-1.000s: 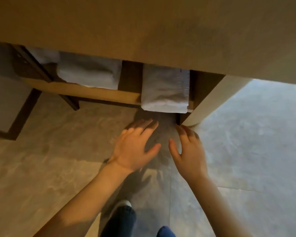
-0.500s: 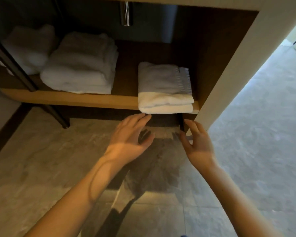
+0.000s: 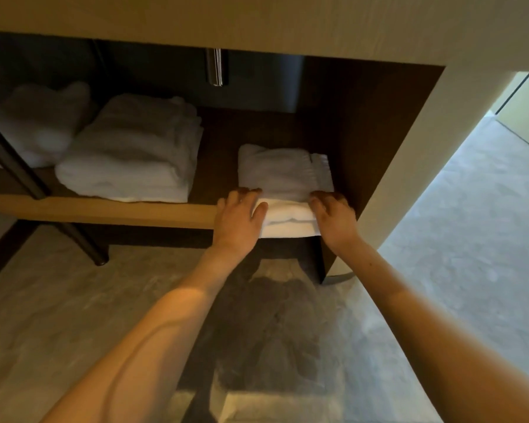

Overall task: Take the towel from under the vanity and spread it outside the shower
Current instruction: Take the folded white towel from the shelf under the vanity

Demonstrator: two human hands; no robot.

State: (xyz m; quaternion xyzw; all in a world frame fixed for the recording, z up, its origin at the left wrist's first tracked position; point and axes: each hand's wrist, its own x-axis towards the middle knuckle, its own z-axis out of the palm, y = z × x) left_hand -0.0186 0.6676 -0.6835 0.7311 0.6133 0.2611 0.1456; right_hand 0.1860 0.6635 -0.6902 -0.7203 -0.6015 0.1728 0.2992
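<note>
Both hands went forward in the last half second. They hung short of the shelf edge then, and now your left hand (image 3: 237, 219) and right hand (image 3: 333, 216) are on the towel (image 3: 283, 174), which lies where it lay.

- floor (image 3: 74, 315): grey stone-look tile filling the lower view. A dark shadow falls on it below your hands.
- vanity (image 3: 257, 19): pale front panel across the top, pale side panel down the right, dark brown lining inside the opening.
- shelf (image 3: 104, 209): light wood front edge, running left to right under the vanity, raised off the floor. A dark leg (image 3: 83, 242) slants from it down to the floor at left.
- folded stack (image 3: 135, 154): white towels in several layers, mid-left on the shelf, well apart from your towel.
- loose bundle (image 3: 40, 123): white and blurred, at the far left just beside the folded stack (cannot tell whether they touch).
- towel: white, folded to a narrow oblong, at the right end of the shelf near the dark inner wall. Its front fold hangs over the shelf's front edge.
- left hand: fingers curled over the top of the towel's front left corner, thumb pressed on the front fold, grasping it.
- right hand: fingers curled over the front right corner, gripping likewise. Thumb not clear.
- metal pipe (image 3: 217, 67): shiny and upright, hanging from the underside at the back, above and left of the towel.
</note>
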